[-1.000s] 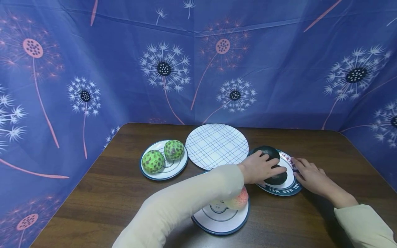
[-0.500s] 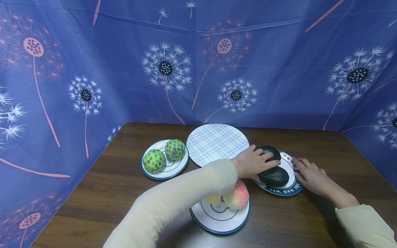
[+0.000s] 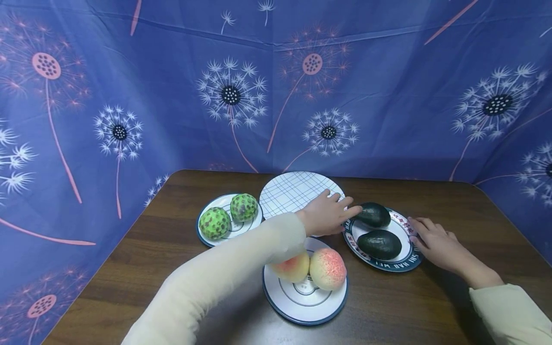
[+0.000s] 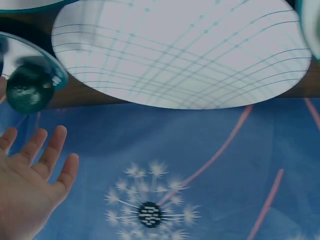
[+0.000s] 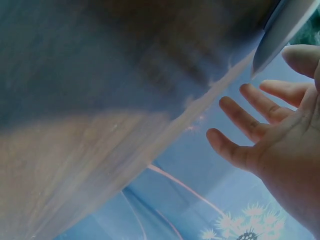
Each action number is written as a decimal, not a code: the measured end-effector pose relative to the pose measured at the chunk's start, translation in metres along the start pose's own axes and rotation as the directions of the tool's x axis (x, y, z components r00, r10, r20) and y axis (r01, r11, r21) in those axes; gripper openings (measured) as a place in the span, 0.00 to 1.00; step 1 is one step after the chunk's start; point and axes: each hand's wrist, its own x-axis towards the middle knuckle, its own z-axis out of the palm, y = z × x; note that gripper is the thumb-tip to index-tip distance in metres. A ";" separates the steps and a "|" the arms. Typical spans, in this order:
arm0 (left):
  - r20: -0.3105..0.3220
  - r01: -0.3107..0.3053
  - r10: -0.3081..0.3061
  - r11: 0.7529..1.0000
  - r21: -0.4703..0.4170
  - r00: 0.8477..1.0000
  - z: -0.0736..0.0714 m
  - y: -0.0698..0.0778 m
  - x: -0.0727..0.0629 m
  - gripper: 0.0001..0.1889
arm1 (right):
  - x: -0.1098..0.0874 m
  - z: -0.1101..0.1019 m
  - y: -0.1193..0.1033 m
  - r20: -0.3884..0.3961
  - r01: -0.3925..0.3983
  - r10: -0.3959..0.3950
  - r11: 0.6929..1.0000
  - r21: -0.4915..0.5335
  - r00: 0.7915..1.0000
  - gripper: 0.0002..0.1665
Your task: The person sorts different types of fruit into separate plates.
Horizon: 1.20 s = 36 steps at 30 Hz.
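Note:
Two dark green avocados (image 3: 379, 244) lie on a plate with a lettered dark rim (image 3: 403, 265) at the right in the head view. My left hand (image 3: 325, 213) is just left of them, over the edge of the blue-lined white plate (image 3: 297, 184), fingers spread and nothing in its grasp. In the left wrist view the left hand's (image 4: 35, 185) fingers point toward an avocado (image 4: 30, 90), apart from it. My right hand (image 3: 440, 244) sits at the lettered plate's right rim, its fingertips at the edge. In the right wrist view those fingers (image 5: 240, 117) look loosely extended.
Two peaches (image 3: 328, 269) lie on a blue-rimmed plate (image 3: 302, 314) at the front, partly behind my left sleeve (image 3: 224, 273). Two green spotted balls (image 3: 214, 223) are on another plate (image 3: 228, 245) at the left. A patterned blue cloth (image 3: 276, 96) hangs behind the wooden table (image 3: 388, 306).
My left hand has drawn back leftward from the avocados, which stay on the plate and show fully now. The peaches have come into view from behind the sleeve. My right hand has barely moved.

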 end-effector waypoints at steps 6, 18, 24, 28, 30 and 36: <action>-0.015 0.082 -0.083 0.996 -0.016 0.996 0.013 -0.020 -0.017 0.30 | -0.005 -0.001 0.005 -0.076 -0.004 0.002 1.000 -0.018 0.997 0.32; -0.082 0.278 -0.284 0.957 -0.082 0.955 0.039 -0.067 -0.067 0.25 | -0.019 -0.008 0.009 -0.259 -0.022 0.021 1.000 -0.003 0.966 0.30; -0.066 0.392 -0.403 0.910 -0.133 0.913 0.049 -0.086 -0.091 0.26 | -0.025 -0.010 0.012 -0.313 -0.011 0.011 1.000 0.003 0.950 0.31; -0.036 0.463 -0.477 0.865 -0.193 0.878 0.055 -0.099 -0.112 0.26 | -0.027 -0.012 0.013 -0.316 -0.006 0.005 1.000 0.000 0.949 0.34; -0.021 0.493 -0.510 0.841 -0.224 0.860 0.059 -0.105 -0.124 0.25 | -0.028 -0.013 0.014 -0.313 -0.009 0.008 1.000 0.000 0.950 0.35; -0.007 0.563 -0.591 0.771 -0.297 0.807 0.069 -0.121 -0.162 0.26 | -0.032 -0.014 0.016 -0.301 -0.037 0.034 0.999 -0.003 0.953 0.37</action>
